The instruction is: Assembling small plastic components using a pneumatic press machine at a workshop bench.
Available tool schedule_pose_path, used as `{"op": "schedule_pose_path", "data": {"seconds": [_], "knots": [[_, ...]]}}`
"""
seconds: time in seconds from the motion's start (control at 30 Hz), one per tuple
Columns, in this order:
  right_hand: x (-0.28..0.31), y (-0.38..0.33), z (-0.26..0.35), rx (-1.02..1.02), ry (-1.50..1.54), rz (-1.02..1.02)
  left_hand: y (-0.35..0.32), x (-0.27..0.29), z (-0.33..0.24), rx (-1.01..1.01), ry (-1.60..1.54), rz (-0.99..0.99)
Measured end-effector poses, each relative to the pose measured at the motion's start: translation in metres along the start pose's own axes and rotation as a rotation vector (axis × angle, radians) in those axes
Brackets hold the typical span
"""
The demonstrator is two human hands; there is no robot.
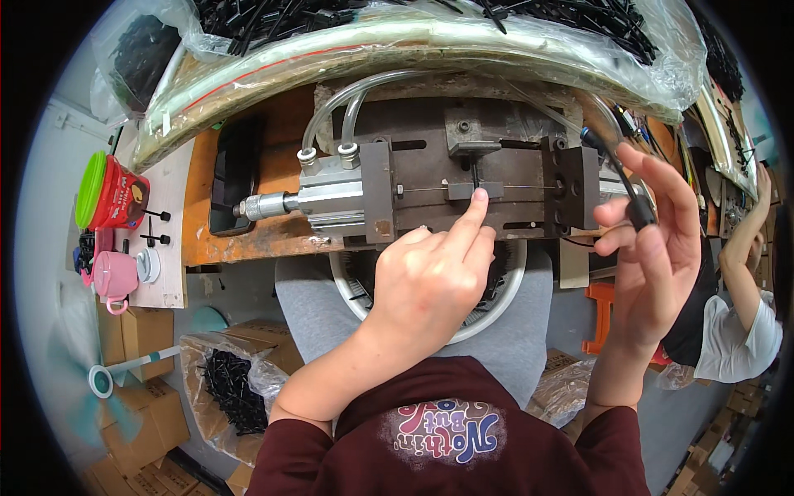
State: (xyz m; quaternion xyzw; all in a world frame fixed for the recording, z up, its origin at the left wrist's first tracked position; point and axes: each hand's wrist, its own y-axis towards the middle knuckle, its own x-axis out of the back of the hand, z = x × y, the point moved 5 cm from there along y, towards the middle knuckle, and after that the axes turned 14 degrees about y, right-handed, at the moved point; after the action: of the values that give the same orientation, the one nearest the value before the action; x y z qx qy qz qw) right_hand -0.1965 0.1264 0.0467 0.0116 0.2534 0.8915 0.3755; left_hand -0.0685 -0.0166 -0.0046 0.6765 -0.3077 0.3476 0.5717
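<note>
Fingertip work at a bench-mounted press: the person's left hand [426, 277], loosely curled, holds its index finger out straight so that the tip rests on a small black plastic pin [476, 175] standing upright in the slot of the dark steel jig [463, 178]; the hand grips nothing and only presses. The right hand [653, 240] is raised at the jig's right end, thumb and fingers pinched on a short black cylindrical switch [639, 211] with a black cable running up from it. The pin looks very light, stiff and thin, easily dropped or knocked askew, and is probably best taken by its upper end between two fingertips. One pin sits in the jig; one silver pneumatic cylinder [318, 198] lies to its left, fed by two clear hoses [335, 107]. Below the bench a round white basin [496, 302] rests on the person's grey-clad lap, with loose black pieces inside, too many and too hidden to count. Behind the jig a clear plastic bag [430, 41] holds a great heap of the same black parts, and a second bagged heap [227, 380] sits in a cardboard box on the floor. One red tin with a green lid [112, 194] and one pink mug [112, 277] stand on the left shelf. Another person's arm [744, 240] shows at the right edge.
</note>
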Motion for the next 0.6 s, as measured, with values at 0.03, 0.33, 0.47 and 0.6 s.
{"op": "schedule_pose_path", "data": {"seconds": [0.03,0.33,0.47,0.6], "knots": [[-0.003,-0.001,0.001,0.007,-0.037,0.002,0.0,0.0,0.0,-0.002,0.008,0.01],[-0.036,-0.021,-0.008,0.138,-0.644,0.298,0.053,0.045,0.025,-0.058,-0.152,-0.051],[-0.044,-0.033,-0.036,0.178,-0.763,0.374,0.12,0.049,0.056,-0.257,0.112,-0.434],[-0.062,-0.033,-0.047,0.186,-0.906,0.449,0.17,0.031,0.07,-0.301,0.244,-0.323]]}}
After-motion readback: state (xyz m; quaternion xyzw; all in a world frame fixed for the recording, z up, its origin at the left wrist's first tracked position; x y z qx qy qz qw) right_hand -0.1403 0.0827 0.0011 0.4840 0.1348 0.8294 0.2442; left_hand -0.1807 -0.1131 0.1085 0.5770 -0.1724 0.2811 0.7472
